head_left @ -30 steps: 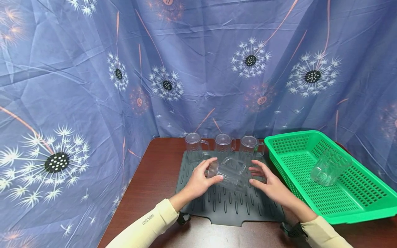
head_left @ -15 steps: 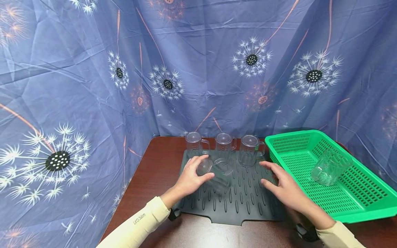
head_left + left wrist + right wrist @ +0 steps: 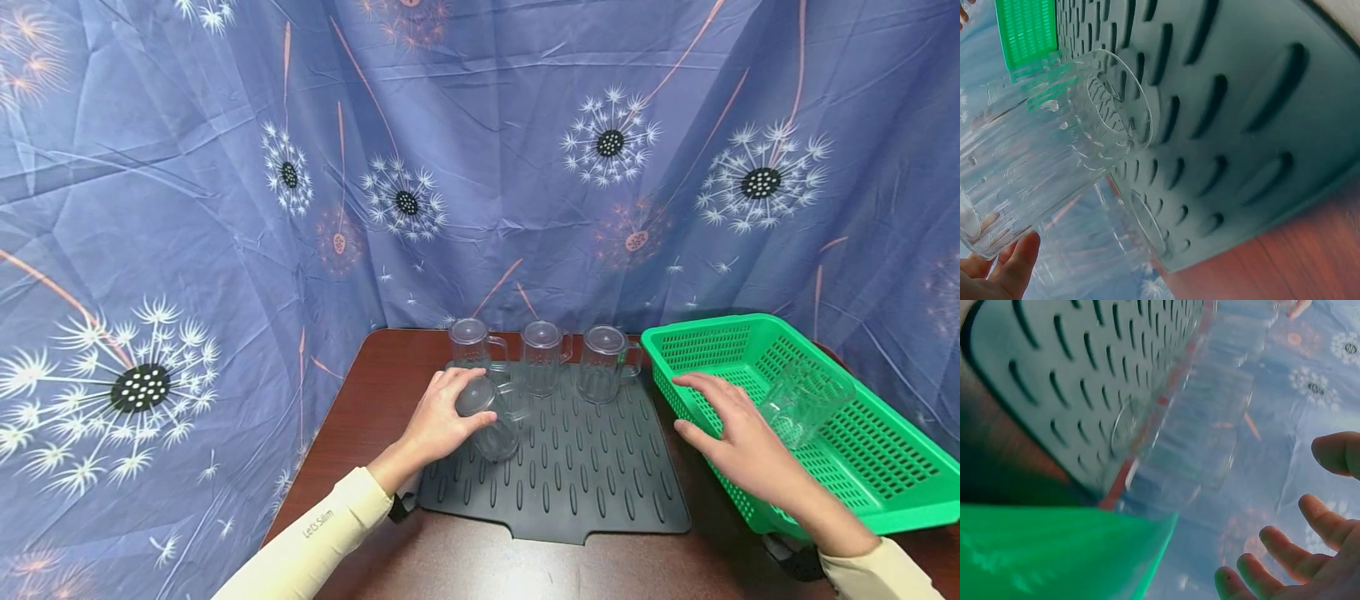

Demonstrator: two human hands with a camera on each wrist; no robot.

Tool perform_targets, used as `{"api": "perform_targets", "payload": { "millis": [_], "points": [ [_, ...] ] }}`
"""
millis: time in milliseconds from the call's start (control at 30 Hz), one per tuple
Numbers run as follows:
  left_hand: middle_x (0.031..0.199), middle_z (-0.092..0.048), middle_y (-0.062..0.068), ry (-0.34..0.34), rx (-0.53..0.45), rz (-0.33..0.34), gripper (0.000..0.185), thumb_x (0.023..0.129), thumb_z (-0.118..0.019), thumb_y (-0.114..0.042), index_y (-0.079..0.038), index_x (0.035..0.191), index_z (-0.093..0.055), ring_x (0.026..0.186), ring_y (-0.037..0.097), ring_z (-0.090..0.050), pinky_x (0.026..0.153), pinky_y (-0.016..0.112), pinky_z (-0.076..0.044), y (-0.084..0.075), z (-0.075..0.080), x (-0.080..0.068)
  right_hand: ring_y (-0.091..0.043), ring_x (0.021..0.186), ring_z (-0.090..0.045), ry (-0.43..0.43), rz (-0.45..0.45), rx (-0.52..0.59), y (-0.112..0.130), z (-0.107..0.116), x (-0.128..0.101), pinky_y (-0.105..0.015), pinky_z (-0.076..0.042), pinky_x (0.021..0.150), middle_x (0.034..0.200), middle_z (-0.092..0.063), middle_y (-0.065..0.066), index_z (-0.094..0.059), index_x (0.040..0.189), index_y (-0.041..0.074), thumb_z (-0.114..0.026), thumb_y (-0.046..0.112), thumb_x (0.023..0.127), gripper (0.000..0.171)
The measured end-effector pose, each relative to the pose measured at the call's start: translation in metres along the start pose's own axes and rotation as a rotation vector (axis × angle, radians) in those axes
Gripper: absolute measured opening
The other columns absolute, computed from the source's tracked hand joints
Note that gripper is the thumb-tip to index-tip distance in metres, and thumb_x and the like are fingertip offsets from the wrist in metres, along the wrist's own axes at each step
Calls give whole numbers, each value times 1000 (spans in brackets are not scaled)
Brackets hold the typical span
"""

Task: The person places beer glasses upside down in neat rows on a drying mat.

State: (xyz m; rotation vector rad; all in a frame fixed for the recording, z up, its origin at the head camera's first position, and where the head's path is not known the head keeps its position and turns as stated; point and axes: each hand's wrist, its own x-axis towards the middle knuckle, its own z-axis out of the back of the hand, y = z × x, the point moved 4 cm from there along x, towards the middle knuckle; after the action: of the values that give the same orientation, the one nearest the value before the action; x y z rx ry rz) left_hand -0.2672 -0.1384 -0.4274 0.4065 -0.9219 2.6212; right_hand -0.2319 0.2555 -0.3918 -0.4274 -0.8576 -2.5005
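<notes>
Your left hand grips a clear ribbed plastic mug from above, with the fingers curled over its upturned base. The mug stands mouth down, or nearly so, on the left part of the dark grey ribbed rubber drying mat. In the left wrist view this mug is tilted a little above the mat, and I cannot tell if its rim already touches the mat.

Your right hand is open, with the fingers spread and relaxed, and it holds nothing. It hovers over the near left wall of the green perforated plastic basket, which lies on the right side of the dark brown wooden table. Just beside its fingertips, inside the basket, a second clear plastic mug lies on its side. In the right wrist view the fingers are apart from each other and touch nothing.

At the far edge of the mat three more clear plastic mugs stand upside down in a row, near to each other. Behind the table hangs a blue curtain with white dandelion print.
</notes>
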Motion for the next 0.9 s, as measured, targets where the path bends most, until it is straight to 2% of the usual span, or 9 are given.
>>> {"api": "perform_targets", "payload": {
  "millis": [300, 533, 733, 900],
  "points": [
    [131, -59, -2, -9, 49, 1, 67, 78, -84, -41, -21, 138, -61, 123, 21, -50, 99, 46, -48, 9, 8, 2, -53, 124, -36, -50, 9, -112, -36, 30, 5, -66, -25, 94, 140, -47, -28, -50, 141, 3, -74, 13, 90, 57],
    [133, -59, -1, 6, 69, 1, 66, 78, -84, -40, -23, 138, -61, 123, 22, -50, 98, 46, -48, 14, 12, 6, -56, 123, -38, -54, 7, -177, -55, 47, 10, -69, -22, 101, 136, -48, -31, -49, 139, -2, -74, 11, 89, 58],
    [133, -60, 0, 26, 72, -4, 67, 78, -84, -39, -20, 138, -61, 123, 23, -50, 101, 45, -46, 18, 15, 10, -57, 126, -38, -47, -8, -211, -70, 57, 16, -70, -18, 108, 135, -49, -33, -47, 139, -4, -73, 12, 90, 59],
    [132, -61, 2, 51, 74, -7, 65, 78, -83, -38, -18, 137, -62, 121, 25, -50, 102, 45, -45, 21, 15, 13, -58, 122, -41, -66, -14, -239, -85, 67, 21, -70, -21, 101, 132, -49, -37, -48, 136, -7, -72, 11, 88, 56]
  ]
}}
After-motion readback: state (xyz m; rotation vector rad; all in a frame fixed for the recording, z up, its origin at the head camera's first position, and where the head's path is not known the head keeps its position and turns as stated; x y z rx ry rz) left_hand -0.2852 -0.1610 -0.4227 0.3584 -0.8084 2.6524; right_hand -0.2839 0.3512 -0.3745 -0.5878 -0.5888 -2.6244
